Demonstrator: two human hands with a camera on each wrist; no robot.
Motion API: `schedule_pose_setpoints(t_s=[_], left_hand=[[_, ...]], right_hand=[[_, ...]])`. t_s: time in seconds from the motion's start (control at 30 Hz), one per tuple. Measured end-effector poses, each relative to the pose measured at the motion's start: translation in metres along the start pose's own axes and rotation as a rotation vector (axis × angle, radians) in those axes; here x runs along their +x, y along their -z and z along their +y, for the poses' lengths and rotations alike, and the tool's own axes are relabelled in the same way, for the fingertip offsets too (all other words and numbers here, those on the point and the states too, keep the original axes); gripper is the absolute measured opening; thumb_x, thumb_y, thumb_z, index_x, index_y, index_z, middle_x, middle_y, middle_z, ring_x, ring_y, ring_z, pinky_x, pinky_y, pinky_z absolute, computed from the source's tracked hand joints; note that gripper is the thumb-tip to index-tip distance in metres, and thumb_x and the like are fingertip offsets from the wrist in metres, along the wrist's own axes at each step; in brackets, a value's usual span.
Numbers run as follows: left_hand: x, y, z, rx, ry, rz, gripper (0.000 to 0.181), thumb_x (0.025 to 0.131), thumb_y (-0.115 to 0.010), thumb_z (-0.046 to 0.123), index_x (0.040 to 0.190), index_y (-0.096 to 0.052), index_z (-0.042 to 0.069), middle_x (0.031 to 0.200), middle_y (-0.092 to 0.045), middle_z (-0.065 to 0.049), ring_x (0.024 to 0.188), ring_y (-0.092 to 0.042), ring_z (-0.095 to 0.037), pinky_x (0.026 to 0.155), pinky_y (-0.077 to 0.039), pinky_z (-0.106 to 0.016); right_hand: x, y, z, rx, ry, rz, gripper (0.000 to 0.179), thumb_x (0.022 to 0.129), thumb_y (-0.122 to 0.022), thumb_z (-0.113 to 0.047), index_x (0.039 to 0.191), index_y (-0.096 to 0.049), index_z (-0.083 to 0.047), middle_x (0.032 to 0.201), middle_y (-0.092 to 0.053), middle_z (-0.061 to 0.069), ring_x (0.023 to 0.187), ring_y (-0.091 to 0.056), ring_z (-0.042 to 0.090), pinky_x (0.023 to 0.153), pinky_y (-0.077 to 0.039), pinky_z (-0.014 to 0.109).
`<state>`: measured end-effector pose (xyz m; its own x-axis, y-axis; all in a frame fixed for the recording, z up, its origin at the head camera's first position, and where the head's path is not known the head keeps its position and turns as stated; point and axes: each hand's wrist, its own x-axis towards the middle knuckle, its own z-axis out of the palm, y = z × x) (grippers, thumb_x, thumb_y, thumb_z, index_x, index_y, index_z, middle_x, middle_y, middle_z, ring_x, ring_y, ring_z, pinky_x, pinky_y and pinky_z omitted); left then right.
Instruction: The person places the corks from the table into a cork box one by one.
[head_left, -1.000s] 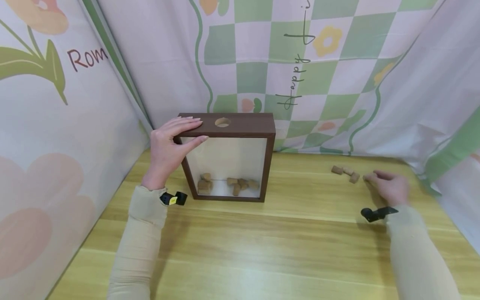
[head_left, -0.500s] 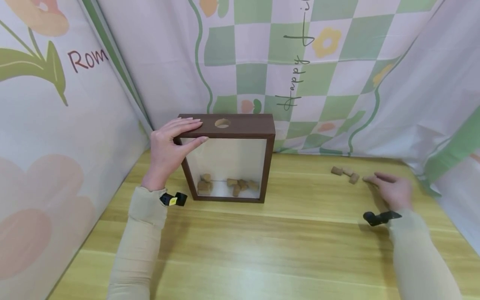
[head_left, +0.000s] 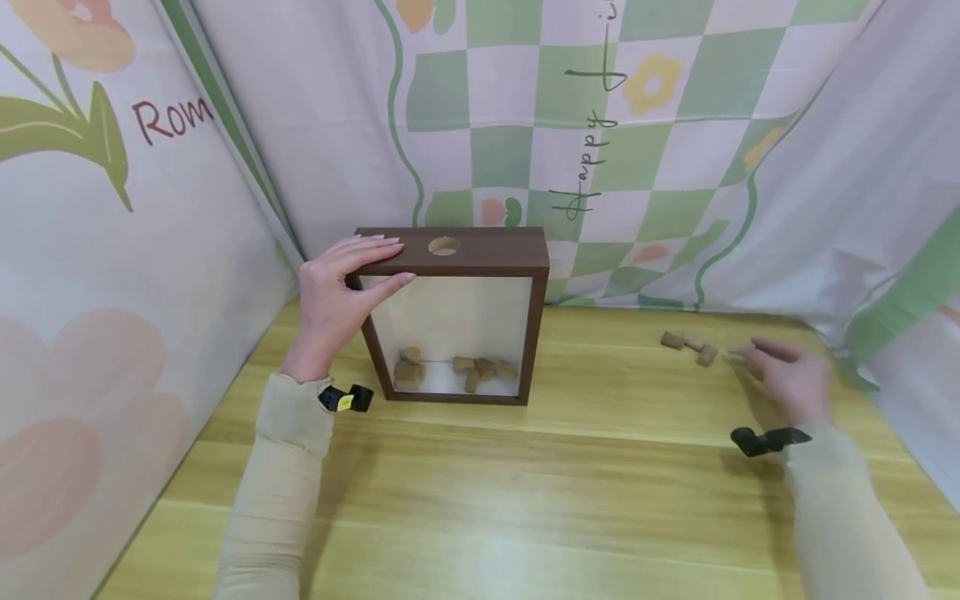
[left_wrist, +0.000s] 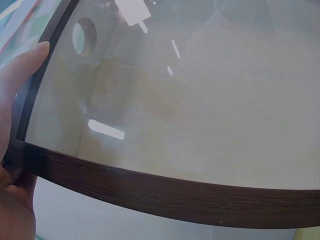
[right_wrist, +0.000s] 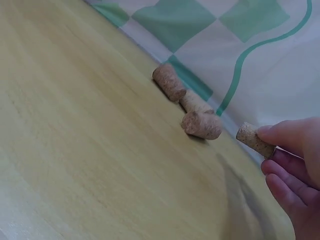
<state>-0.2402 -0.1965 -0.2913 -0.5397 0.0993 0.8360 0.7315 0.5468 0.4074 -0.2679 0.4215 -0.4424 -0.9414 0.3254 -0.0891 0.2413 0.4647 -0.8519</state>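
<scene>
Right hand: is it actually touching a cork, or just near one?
Touching. The right wrist view shows it: the right hand pinches one cork, its thumb laid on the cork near one end, with no gap.

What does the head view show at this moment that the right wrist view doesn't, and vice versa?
Only the head view: the dark-framed box with a round hole in its top, several corks seen through its front, and the left grip resting on its top left corner.
Only the right wrist view: the speckled surface of the held cork; the head view gives just a blur there.
Both: the right grip, three loose corks lying close together, the table and the checkered cloth.
</scene>
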Motion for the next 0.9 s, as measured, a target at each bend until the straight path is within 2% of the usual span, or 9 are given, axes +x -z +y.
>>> schedule_pose_setpoints(t_s=[0.07,0.1,0.13,0.17,0.23,0.3,0.53,0.7,0.9], left_hand=[[-0.001,0.000,0.000,0.003,-0.002,0.001,0.036,0.076,-0.093,0.016,0.110,-0.081,0.011,0.112,-0.075,0.000,0.113,-0.067,-0.022,0.112,-0.040,-0.034],[-0.001,0.000,-0.001,0.005,-0.006,0.001,0.036,0.076,-0.092,0.015,0.110,-0.081,0.011,0.112,-0.075,-0.001,0.113,-0.067,-0.022,0.112,-0.040,-0.034],[-0.001,0.000,-0.001,0.007,-0.011,0.002,0.036,0.076,-0.093,0.015,0.111,-0.081,0.010,0.112,-0.075,-0.001,0.113,-0.067,-0.022,0.112,-0.040,-0.034],[-0.001,0.000,-0.001,0.005,-0.013,0.003,0.036,0.076,-0.093,0.015,0.111,-0.081,0.010,0.112,-0.075,-0.001,0.113,-0.067,-0.022,0.112,-0.040,-0.034],[-0.001,0.000,-0.001,0.007,-0.020,0.004,0.036,0.076,-0.093,0.015,0.111,-0.081,0.010,0.112,-0.075,-0.001,0.112,-0.067,-0.022,0.112,-0.040,-0.035],[-0.001,0.000,-0.001,0.006,-0.021,0.004,0.037,0.076,-0.093,0.015,0.111,-0.081,0.010,0.112,-0.075,-0.001,0.112,-0.067,-0.022,0.112,-0.040,-0.035],[-0.001,0.000,-0.001,0.004,-0.017,-0.004,0.037,0.076,-0.093,0.015,0.111,-0.081,0.010,0.112,-0.075,-0.001,0.113,-0.067,-0.023,0.112,-0.040,-0.034],[-0.001,0.000,-0.001,0.005,-0.020,0.000,0.037,0.076,-0.093,0.014,0.111,-0.081,0.010,0.112,-0.075,-0.002,0.112,-0.067,-0.023,0.112,-0.041,-0.035],[0.000,0.000,-0.001,0.011,-0.025,0.004,0.038,0.076,-0.093,0.014,0.112,-0.081,0.010,0.111,-0.075,-0.002,0.112,-0.068,-0.023,0.111,-0.041,-0.035]], right_hand=[[-0.002,0.002,-0.004,0.002,0.000,0.010,0.081,0.088,-0.072,-0.061,0.150,-0.053,-0.013,0.134,-0.063,0.003,0.104,-0.059,0.009,0.079,-0.052,0.016],[-0.003,0.002,-0.006,0.011,0.001,0.012,0.082,0.086,-0.072,-0.062,0.150,-0.053,-0.014,0.134,-0.063,0.001,0.104,-0.059,0.008,0.084,-0.053,0.021],[-0.005,0.003,-0.009,0.003,0.001,0.014,0.082,0.086,-0.071,-0.064,0.150,-0.052,-0.017,0.145,-0.056,0.004,0.111,-0.058,0.015,0.092,-0.051,0.027],[-0.006,0.003,-0.012,0.013,-0.003,0.017,0.082,0.085,-0.071,-0.065,0.150,-0.052,-0.019,0.146,-0.055,0.003,0.118,-0.055,0.021,0.099,-0.049,0.035],[-0.010,0.004,-0.020,0.034,-0.008,0.011,0.082,0.085,-0.071,-0.066,0.152,-0.051,-0.023,0.153,-0.048,0.002,0.133,-0.045,0.031,0.110,-0.040,0.047],[-0.013,0.004,-0.029,0.056,-0.010,0.014,0.079,0.086,-0.070,-0.066,0.152,-0.051,-0.027,0.158,-0.042,0.000,0.142,-0.035,0.033,0.116,-0.028,0.058],[-0.024,0.004,-0.064,0.109,0.019,0.045,0.073,0.086,-0.071,-0.064,0.149,-0.053,-0.033,0.154,-0.046,-0.010,0.149,-0.025,0.023,0.121,-0.012,0.057],[-0.033,-0.001,-0.089,0.134,0.044,0.048,0.067,0.087,-0.073,-0.059,0.147,-0.056,-0.035,0.151,-0.050,-0.013,0.145,-0.032,0.016,0.122,-0.014,0.051],[-0.047,-0.011,-0.116,0.174,0.137,0.029,0.063,0.090,-0.075,-0.050,0.146,-0.058,-0.028,0.142,-0.058,-0.012,0.134,-0.045,0.013,0.123,-0.016,0.044]])
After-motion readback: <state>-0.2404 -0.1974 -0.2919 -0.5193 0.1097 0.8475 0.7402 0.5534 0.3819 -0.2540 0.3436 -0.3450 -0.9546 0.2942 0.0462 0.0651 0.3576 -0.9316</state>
